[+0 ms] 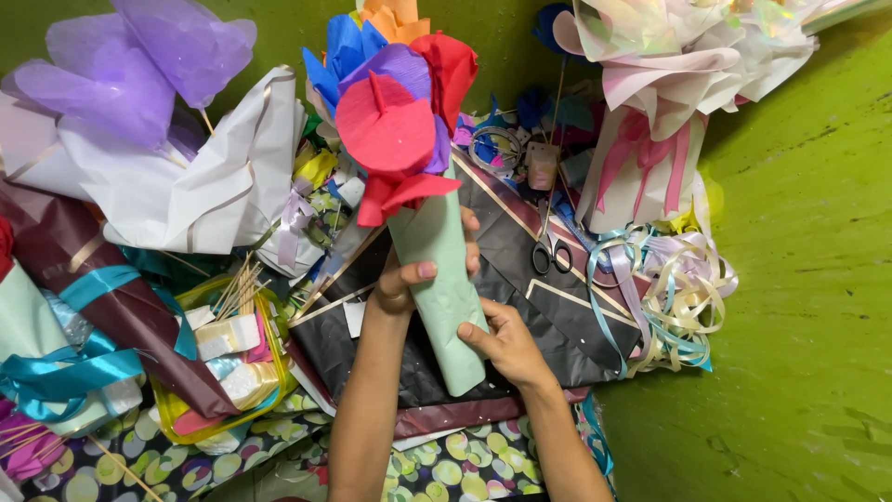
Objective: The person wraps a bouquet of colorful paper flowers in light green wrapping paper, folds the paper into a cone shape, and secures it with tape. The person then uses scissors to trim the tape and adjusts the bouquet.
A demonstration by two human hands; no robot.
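Hands both wrapped around pale green paper cone [444, 279] of paper flowers [400, 102]: left hand [409, 274] grips mid-cone, right hand [506, 339] clasps lower end. Bouquet upright over black wrapping sheet [557, 316]; scissors [550, 249] just beside; curled ribbons [678, 297] right.

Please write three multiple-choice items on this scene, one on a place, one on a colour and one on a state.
1. Where do the scissors lie?
A. on the black sheet right of the wrapped bunch
B. on the green floor
C. in the yellow tray

2. What colour is the wrap around the held paper flowers?
A. purple
B. pale green
C. black

3. How is the wrapped bunch held?
A. by one hand
B. by no hand
C. by both hands

Key: 1 A, they rest on the black sheet; 2 B, the paper is pale green; 3 C, the left hand and the right hand each keep a grip on it.
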